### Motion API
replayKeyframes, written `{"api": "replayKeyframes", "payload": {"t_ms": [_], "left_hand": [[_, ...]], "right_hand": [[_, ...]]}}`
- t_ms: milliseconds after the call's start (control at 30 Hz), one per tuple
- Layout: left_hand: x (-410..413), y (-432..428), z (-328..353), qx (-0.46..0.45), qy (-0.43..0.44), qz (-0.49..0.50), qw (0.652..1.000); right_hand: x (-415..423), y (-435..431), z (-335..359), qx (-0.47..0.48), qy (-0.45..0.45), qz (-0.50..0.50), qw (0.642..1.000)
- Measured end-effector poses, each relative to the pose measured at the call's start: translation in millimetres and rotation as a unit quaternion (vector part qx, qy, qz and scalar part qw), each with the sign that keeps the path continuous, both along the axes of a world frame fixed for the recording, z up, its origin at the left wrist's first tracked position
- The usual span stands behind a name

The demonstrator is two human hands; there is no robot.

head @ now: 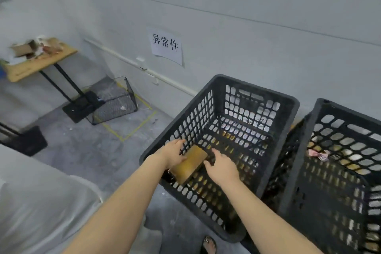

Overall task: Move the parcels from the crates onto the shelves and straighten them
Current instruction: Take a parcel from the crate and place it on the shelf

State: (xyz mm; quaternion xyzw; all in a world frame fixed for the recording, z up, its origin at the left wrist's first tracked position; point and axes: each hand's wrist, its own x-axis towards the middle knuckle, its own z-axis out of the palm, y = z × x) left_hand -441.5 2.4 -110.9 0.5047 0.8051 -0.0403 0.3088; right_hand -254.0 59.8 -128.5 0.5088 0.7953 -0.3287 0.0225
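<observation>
At ten o'clock a wooden table [41, 62] carried torn cardboard, and a wire basket [115, 103] sat on the floor beside its foot. A paper sign [166, 45] hung on the wall at twelve.

The step in hand looked like the pick-up. The left hand [173, 153] gripped the brown parcel [190, 164] at its nine o'clock edge. The right hand [221, 168] met it at three, fingers curled round that side. The parcel was inside the near crate [257, 97], in its seven o'clock corner, apparently raised off the bottom. Nothing else showed in that crate.

The next move probably called for a lift clear of the rim and a carry to the shelves, which were out of view.

At three o'clock the second crate [340, 109] held only a pink scrap [318, 154], as far as could be seen.
</observation>
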Motion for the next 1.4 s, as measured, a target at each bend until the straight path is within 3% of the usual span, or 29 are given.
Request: {"api": "replayKeyframes", "payload": {"t_ms": [233, 500, 700, 933, 1167, 1400], "left_hand": [[-14.2, 36.3, -55.2, -0.082, -0.007, -0.038, 0.996], [-12.8, 49.1, -99.5, -0.124, -0.036, -0.004, 0.992], [-12.7, 39.4, -115.2, -0.133, -0.026, -0.022, 0.991], [-14.5, 38.8, -107.5, -0.112, -0.073, -0.034, 0.99], [-8.3, 56.5, -76.0, -0.009, -0.144, -0.003, 0.99], [23.5, 90.9, -1.5, 0.191, -0.178, -0.016, 0.965]], "right_hand": [[-25.9, 23.7, -48.5, -0.068, -0.071, -0.017, 0.995], [-34.5, 20.0, -89.1, -0.125, -0.123, -0.049, 0.983], [-51.5, 4.5, -104.5, -0.188, -0.089, -0.059, 0.976], [-58.7, 0.2, -99.9, -0.253, -0.013, -0.139, 0.957], [-51.1, 16.3, -60.6, -0.155, 0.074, -0.212, 0.962], [-32.0, 35.7, 1.7, -0.055, 0.187, -0.257, 0.947]]}}
